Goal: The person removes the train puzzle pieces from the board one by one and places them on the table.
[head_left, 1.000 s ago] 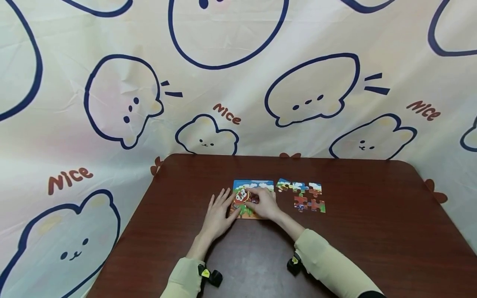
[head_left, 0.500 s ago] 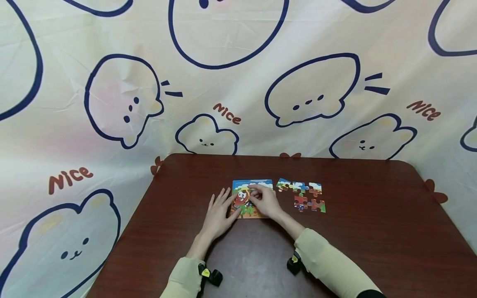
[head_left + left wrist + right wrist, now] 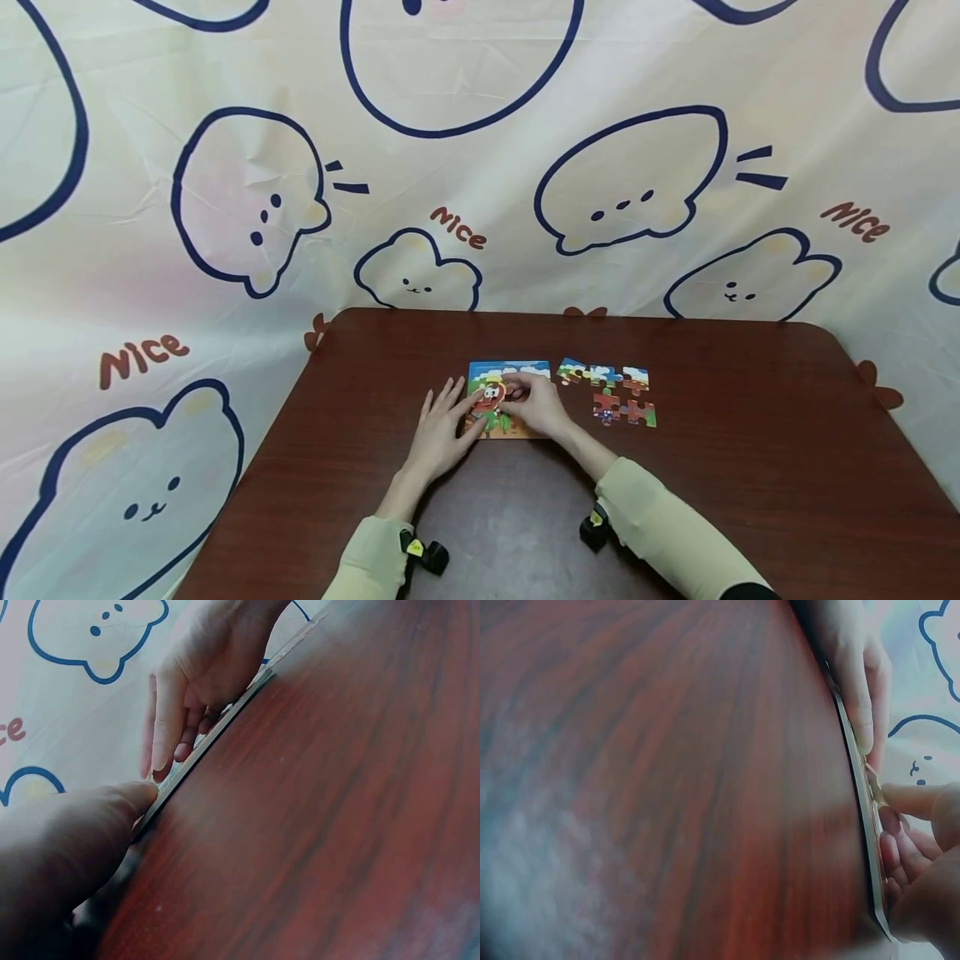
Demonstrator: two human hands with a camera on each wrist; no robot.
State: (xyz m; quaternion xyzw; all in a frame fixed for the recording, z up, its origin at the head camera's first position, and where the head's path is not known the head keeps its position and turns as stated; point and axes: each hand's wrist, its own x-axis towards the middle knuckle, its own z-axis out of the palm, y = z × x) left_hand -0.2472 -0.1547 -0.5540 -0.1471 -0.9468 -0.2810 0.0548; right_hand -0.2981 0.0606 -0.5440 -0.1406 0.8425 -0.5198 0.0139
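Observation:
A jigsaw puzzle board (image 3: pixel 510 367) with a blue sky and a red cartoon character lies flat on the table. My left hand (image 3: pixel 437 435) rests along its left side with fingers extended and spread; the thumb touches the board's near edge in the left wrist view. Over the board's right half, my right hand (image 3: pixel 542 408) pinches a small puzzle piece (image 3: pixel 874 782) between thumb and forefinger. That piece is tilted in the right wrist view, low over the board. My fingers cover most of it, and its print cannot be made out.
Several loose puzzle pieces (image 3: pixel 602 377) lie right of the board in two rows, with red pieces (image 3: pixel 606 408) in the nearer row. The brown wooden table (image 3: pixel 750 467) ends at a patterned cloth (image 3: pixel 510 183) behind.
The board has shifted slightly left and back again. My right fingers have moved a little over its middle around the piece. My left hand has stayed at the board's left side.

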